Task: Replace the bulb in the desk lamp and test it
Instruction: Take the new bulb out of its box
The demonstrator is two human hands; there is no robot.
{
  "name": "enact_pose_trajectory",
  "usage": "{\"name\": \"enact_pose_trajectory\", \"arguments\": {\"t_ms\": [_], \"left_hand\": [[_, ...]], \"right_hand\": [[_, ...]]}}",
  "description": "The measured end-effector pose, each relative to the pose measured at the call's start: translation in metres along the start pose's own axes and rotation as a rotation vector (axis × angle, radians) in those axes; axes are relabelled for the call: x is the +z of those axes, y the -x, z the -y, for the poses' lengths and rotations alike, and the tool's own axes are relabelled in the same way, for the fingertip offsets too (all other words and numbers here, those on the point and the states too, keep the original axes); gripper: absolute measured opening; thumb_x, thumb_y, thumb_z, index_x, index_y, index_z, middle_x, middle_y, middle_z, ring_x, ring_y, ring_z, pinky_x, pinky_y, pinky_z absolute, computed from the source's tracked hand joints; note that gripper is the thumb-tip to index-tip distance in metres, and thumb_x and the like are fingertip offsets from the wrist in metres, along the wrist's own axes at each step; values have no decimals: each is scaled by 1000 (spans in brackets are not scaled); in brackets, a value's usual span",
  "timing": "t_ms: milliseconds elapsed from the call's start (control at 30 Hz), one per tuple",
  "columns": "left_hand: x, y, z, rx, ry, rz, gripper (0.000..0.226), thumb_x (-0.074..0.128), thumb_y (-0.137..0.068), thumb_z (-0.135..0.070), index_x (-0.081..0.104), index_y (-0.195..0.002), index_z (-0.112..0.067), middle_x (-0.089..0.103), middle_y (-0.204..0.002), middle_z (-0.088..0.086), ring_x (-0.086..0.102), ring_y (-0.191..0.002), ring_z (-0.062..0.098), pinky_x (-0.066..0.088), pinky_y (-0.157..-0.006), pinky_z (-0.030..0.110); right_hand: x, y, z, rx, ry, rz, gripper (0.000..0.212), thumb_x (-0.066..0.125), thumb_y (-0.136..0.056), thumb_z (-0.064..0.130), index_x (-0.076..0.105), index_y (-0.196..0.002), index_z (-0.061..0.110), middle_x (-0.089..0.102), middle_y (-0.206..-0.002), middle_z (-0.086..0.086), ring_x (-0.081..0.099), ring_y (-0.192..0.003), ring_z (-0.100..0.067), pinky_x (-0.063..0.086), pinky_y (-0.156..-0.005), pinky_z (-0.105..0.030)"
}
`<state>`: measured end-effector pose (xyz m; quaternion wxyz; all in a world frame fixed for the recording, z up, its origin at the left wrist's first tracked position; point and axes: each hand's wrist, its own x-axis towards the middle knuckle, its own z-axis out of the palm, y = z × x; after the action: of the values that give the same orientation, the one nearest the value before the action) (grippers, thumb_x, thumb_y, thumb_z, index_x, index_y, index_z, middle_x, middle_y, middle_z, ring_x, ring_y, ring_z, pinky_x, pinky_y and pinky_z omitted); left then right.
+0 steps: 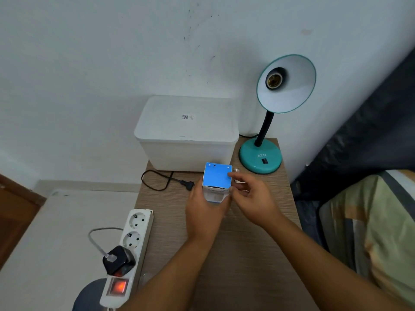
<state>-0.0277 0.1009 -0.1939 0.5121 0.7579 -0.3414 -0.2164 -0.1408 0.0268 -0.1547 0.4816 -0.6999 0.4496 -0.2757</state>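
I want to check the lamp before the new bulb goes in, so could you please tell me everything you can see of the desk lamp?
The desk lamp stands upright at the far right corner of the wooden table, beside the white lidded box. It has a round teal base marked ATN with a black rocker switch, a black flexible neck, and a teal-rimmed shade, white inside, tilted toward the camera. Its socket is empty, brass threads showing. Neither hand touches it. An unplugged black plug lies on the table.

A pale wall flecked with dark specks stands behind a wood-grain side table — beside it a bed, perhaps — under soft, even light.
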Motion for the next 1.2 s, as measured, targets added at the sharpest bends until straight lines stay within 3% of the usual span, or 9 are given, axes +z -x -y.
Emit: {"name": "enact_pose_trajectory", "arguments": {"t_ms": [167,267,467,567,667,800,933,1067,1200], "left_hand": [[5,-1,-8,-41,-66,-97,53,83,-68,-49,62,-110,-25,68,-99,-8,66,-88,11,52,-68,30],[5,0,-10,-35,-100,-109,51,82,-68,-50,64,-109,-25,68,-95,-9,65,-83,10,47,-64,26],[5,1,-5,-30,-110,-98,52,78,-68,-54,64,-113,-31,70,-91,-14,66,-80,3,56,-65,29],[5,2,-4,-24,-107,-103,54,77,-68,-55,63,-115,-32,70,-90,-13,66,-79,3,59,-66,34],[5,2,-4,-17,-124,-100,55,77,-69,-55,63,-116,-32,71,-91,-13,66,-80,3,58,-66,35],[4,3,-6,-22,-134,-101,58,76,-68,-60,62,-117,-33,71,-92,-13,66,-81,4,56,-65,30],[4,2,-5,-22,-144,-93,61,78,-68,-57,62,-120,-29,71,-96,-10,66,-84,7,54,-65,28],[4,1,-8,-32,-171,-100,60,83,-67,-50,64,-118,-25,71,-98,-7,65,-86,11,43,-64,22],[7,2,-8,-38,-183,-111,62,84,-66,-49,62,-119,-24,70,-101,-4,66,-89,15,44,-66,25]], "right_hand": [[-3,-6,3,-2,81,-2,31,67,-87,17,67,-116,25,64,-98,22,61,-88,16,50,-75,-7],[-4,-10,3,-32,167,-11,29,70,-84,21,69,-114,24,70,-101,12,63,-85,10,45,-70,-2],[-7,-17,12,-82,366,13,38,77,-79,29,69,-115,20,61,-103,8,61,-83,1,43,-71,-5],[-8,-22,17,-111,443,41,40,78,-77,32,70,-113,19,62,-101,3,64,-83,-7,53,-79,-22],[-9,-26,20,-150,572,88,39,75,-79,37,70,-115,22,59,-96,0,61,-88,-15,53,-82,-38],[-10,-23,20,-232,705,107,37,65,-86,40,69,-118,22,60,-108,-3,58,-101,-19,49,-84,-37],[-8,-18,17,-380,884,63,29,61,-89,37,72,-111,21,62,-118,-7,58,-100,-26,48,-79,-38],[-5,-18,15,-497,1011,29,25,58,-90,37,74,-102,22,68,-108,-3,62,-91,-24,49,-70,-37],[-5,-14,13,-542,1035,-36,18,62,-88,35,74,-95,23,70,-100,1,64,-88,-22,48,-68,-36]]}}
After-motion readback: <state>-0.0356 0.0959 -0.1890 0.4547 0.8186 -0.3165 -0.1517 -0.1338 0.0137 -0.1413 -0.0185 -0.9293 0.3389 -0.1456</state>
